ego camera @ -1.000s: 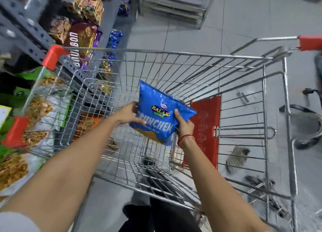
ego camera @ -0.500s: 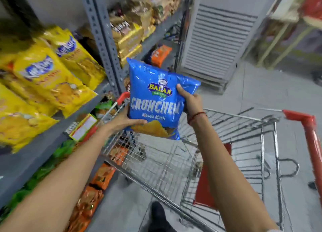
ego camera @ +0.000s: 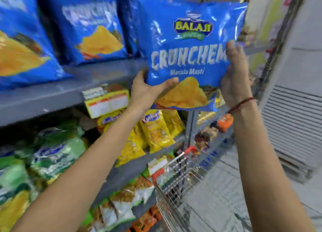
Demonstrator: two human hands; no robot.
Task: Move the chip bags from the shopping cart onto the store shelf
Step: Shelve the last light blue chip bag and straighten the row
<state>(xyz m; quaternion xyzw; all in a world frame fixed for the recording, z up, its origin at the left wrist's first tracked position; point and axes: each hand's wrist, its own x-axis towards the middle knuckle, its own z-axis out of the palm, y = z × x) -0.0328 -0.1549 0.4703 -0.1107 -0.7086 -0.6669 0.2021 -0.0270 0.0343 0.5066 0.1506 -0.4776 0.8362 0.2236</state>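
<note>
- Our left hand [ego camera: 148, 90] clamps the lower left corner of the blue chip bag [ego camera: 188, 57], thumb across its front.
- Our right hand [ego camera: 234, 75] grips its right edge, fingers closed on it.
- The bag, upright above the shelf [ego camera: 69, 90] front edge, reads "BALAJI", "CRUNCHEM", "Masala Masti".
- Matching blue bags [ego camera: 94, 26] stand behind; the cart [ego camera: 176, 184] sits below.

Both arms raised, left hand [ego camera: 148, 90] and right hand [ego camera: 234, 75] in closed grip
</note>
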